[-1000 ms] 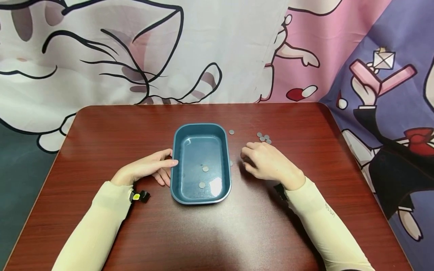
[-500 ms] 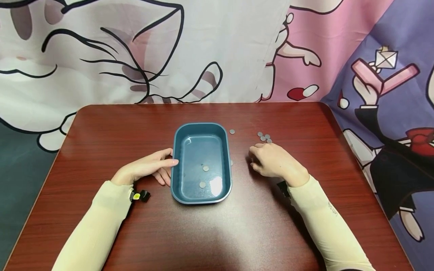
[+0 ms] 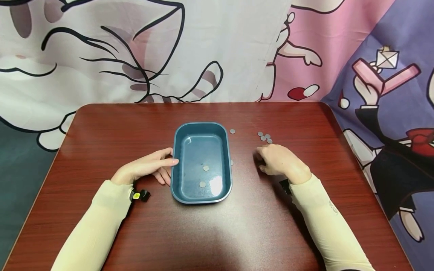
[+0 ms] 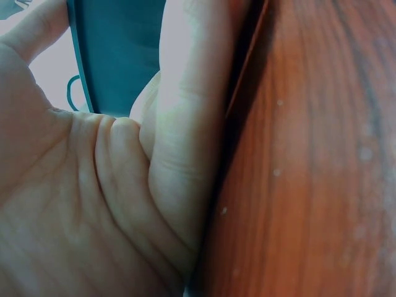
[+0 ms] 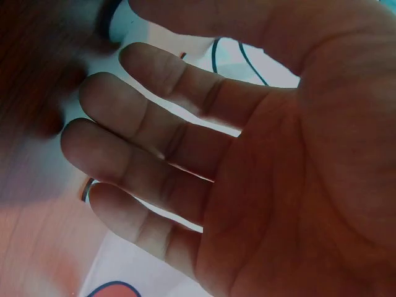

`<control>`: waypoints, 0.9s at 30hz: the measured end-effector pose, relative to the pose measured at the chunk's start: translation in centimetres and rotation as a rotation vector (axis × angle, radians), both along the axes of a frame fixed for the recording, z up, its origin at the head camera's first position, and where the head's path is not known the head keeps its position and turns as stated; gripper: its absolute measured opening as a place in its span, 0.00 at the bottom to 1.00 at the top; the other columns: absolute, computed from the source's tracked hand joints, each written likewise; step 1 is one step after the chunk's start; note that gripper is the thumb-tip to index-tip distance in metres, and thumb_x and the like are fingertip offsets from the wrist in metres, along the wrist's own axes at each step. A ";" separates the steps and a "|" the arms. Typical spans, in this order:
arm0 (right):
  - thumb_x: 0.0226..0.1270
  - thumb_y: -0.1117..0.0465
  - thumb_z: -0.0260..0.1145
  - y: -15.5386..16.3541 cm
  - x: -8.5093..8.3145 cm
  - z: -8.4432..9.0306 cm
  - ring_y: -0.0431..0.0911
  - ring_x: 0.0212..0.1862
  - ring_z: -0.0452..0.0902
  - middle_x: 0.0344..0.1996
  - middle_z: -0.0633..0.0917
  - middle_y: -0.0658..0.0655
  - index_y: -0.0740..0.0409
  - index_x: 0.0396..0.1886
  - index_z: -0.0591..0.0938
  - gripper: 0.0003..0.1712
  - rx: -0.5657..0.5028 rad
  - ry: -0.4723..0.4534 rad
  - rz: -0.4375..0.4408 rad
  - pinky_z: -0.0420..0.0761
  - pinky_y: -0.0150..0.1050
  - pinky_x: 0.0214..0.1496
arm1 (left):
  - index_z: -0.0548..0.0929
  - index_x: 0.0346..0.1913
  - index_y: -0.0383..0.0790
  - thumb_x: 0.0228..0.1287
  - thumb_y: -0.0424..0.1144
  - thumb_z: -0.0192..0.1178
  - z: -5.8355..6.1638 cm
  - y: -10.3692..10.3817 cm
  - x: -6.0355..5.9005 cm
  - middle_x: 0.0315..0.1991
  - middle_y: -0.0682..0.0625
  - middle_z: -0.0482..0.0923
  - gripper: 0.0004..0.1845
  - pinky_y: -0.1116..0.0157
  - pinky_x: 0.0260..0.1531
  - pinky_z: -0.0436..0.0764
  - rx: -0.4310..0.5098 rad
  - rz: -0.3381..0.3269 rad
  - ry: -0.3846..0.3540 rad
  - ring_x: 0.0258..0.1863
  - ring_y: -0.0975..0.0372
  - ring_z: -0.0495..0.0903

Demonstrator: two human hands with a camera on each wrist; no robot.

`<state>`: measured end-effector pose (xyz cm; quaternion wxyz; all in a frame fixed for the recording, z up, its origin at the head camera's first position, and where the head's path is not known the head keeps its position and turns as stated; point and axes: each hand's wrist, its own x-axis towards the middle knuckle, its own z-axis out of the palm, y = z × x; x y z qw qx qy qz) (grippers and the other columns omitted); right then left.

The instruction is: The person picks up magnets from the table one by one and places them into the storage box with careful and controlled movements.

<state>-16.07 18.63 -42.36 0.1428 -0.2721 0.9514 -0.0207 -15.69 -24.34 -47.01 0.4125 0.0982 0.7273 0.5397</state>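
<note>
A dark blue rectangular tray [image 3: 176, 150] sits mid-table with two coins [image 3: 205, 168] on its floor. My left hand [image 3: 159, 165] rests on the table against the tray's left wall, fingers relaxed and thumb at the rim; the left wrist view shows its palm [image 4: 93, 185] beside the tray wall [image 4: 117, 55]. My right hand [image 3: 271, 160] is right of the tray, palm down, just below a small cluster of coins [image 3: 264, 137]. In the right wrist view its fingers [image 5: 154, 154] are spread loosely and hold nothing.
One coin [image 3: 232, 131] lies by the tray's far right corner, another [image 3: 232, 162] against its right wall. The red-brown table [image 3: 237, 233] is backed by a cartoon-print cloth [image 3: 203, 49]. Its right edge is near the coin cluster.
My right hand has slid to the right, away from the tray and closer under the coin cluster. The left hand and the tray have stayed in place.
</note>
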 end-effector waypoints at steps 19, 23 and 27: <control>0.53 0.62 0.78 -0.1 0.0 -0.5 0.47 0.26 0.76 0.21 0.78 0.49 0.55 0.31 0.78 0.14 -0.001 -0.041 0.014 0.81 0.49 0.35 | 0.66 0.60 0.38 0.78 0.54 0.55 0.1 0.2 -0.1 0.37 0.34 0.89 0.24 0.52 0.34 0.90 -0.021 0.020 -0.013 0.34 0.43 0.91; 0.52 0.61 0.78 -0.2 0.0 -0.6 0.48 0.27 0.77 0.23 0.80 0.50 0.55 0.32 0.79 0.14 -0.006 -0.038 0.015 0.83 0.50 0.37 | 0.66 0.60 0.39 0.78 0.54 0.55 0.1 0.2 -0.1 0.38 0.34 0.89 0.24 0.52 0.33 0.90 -0.025 0.023 -0.018 0.34 0.43 0.91; 0.51 0.60 0.78 -0.5 0.0 -0.7 0.49 0.28 0.79 0.24 0.81 0.51 0.56 0.32 0.79 0.15 0.000 -0.030 0.009 0.84 0.51 0.38 | 0.66 0.60 0.39 0.78 0.55 0.56 0.0 0.1 -0.1 0.38 0.35 0.89 0.25 0.52 0.33 0.90 -0.022 0.025 -0.021 0.34 0.43 0.91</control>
